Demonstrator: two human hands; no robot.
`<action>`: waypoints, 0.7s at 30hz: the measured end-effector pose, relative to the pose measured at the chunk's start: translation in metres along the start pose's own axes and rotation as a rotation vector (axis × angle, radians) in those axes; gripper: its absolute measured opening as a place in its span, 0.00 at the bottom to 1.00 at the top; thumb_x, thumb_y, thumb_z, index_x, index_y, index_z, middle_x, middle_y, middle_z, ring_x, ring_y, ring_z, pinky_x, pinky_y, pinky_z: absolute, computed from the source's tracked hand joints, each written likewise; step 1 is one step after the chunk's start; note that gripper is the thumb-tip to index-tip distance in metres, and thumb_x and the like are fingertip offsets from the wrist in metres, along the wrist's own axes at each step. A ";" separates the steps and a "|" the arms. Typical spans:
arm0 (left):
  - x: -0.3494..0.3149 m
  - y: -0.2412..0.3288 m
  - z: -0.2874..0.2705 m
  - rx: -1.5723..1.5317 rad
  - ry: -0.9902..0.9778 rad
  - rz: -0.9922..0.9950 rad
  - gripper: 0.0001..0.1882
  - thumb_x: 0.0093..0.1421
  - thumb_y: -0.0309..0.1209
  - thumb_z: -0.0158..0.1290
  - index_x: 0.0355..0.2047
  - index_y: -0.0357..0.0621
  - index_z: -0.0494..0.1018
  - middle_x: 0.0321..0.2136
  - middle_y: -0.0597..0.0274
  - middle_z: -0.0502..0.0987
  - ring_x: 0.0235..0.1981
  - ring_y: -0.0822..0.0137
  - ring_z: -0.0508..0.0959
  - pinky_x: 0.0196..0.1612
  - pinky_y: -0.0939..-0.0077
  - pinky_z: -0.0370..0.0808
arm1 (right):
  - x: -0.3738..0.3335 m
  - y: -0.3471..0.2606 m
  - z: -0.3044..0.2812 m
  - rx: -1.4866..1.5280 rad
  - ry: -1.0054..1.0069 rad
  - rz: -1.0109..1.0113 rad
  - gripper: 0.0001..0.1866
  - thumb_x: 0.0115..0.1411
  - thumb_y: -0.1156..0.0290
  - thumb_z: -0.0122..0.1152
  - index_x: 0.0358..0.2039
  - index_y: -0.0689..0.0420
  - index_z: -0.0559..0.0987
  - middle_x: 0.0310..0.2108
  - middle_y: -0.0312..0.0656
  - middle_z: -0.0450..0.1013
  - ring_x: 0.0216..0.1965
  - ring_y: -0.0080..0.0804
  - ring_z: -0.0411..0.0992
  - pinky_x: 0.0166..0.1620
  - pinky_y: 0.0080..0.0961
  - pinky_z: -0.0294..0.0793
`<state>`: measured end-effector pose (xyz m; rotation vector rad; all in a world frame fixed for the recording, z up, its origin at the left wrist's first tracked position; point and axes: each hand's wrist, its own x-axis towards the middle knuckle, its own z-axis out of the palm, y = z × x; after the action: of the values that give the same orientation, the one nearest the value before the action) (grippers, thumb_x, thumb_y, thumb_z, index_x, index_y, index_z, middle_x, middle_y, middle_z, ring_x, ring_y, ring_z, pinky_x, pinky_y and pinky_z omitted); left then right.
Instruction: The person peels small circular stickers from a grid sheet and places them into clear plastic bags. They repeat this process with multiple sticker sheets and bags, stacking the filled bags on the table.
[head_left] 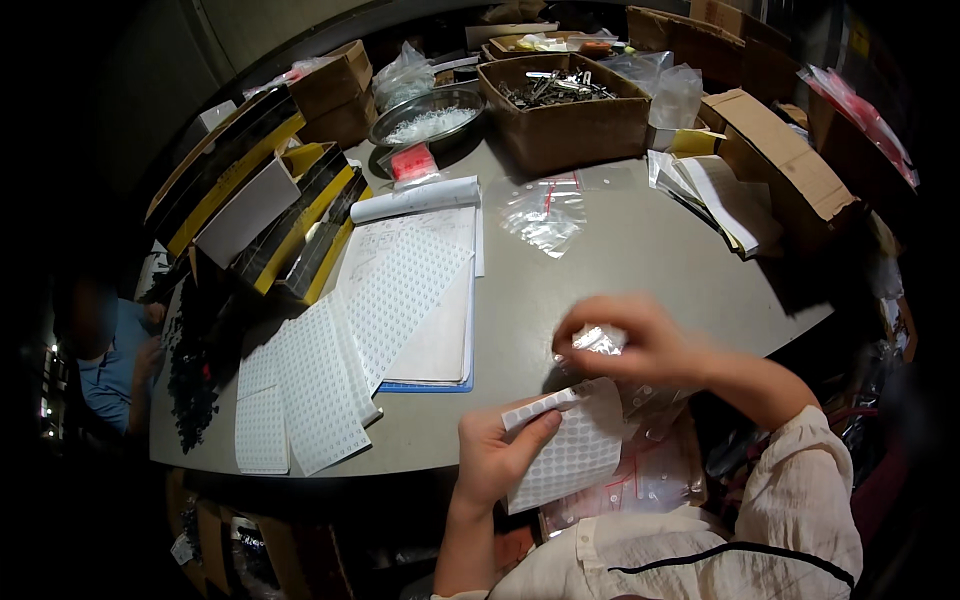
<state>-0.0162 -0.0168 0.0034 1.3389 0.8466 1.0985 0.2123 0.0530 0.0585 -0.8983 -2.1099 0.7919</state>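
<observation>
My left hand (490, 450) grips a sheet of round stickers (572, 440), thumb on top. The sheet's upper edge is curled over, and its lower part hangs over the table's front edge. Just above it, my right hand (640, 335) is curled, with a shiny clear plastic bag (600, 340) showing between its thumb and fingers. Its fingertips are slightly blurred. More clear bags with red stripes (650, 480) lie by my lap, below the right forearm and partly hidden by the sheet.
Printed label sheets (320, 380) overlap a clipboard (430, 386) at left. Clear zip bags (548, 215) lie farther back. Behind stand a carton of metal parts (565, 130) and a metal bowl (425, 118). Yellow-and-black boxes (300, 225) are left; an open carton (785, 155) is right. Another person (115, 360) sits far left.
</observation>
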 end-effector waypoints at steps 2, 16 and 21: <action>0.000 0.001 0.002 -0.027 0.035 0.021 0.11 0.63 0.22 0.58 0.45 0.31 0.81 0.29 0.65 0.83 0.30 0.78 0.78 0.33 0.83 0.74 | 0.036 0.032 -0.009 -0.046 0.096 0.066 0.11 0.58 0.66 0.64 0.37 0.59 0.83 0.34 0.46 0.81 0.37 0.37 0.80 0.41 0.31 0.77; 0.001 0.005 0.000 0.019 0.006 -0.051 0.10 0.61 0.20 0.59 0.43 0.31 0.82 0.33 0.61 0.84 0.33 0.75 0.80 0.36 0.80 0.76 | 0.057 0.113 -0.040 0.048 -0.201 0.236 0.08 0.56 0.70 0.69 0.34 0.60 0.85 0.61 0.52 0.72 0.62 0.41 0.69 0.61 0.35 0.68; 0.001 0.002 0.002 0.040 0.003 -0.070 0.11 0.61 0.20 0.59 0.45 0.32 0.81 0.36 0.59 0.84 0.36 0.72 0.81 0.40 0.78 0.77 | -0.014 0.061 -0.049 -0.336 -0.275 0.103 0.09 0.59 0.67 0.67 0.35 0.59 0.85 0.60 0.49 0.72 0.63 0.48 0.66 0.62 0.41 0.66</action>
<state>-0.0142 -0.0164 0.0053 1.3308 0.9156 1.0344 0.2789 0.0898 0.0362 -1.1344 -2.5054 0.6519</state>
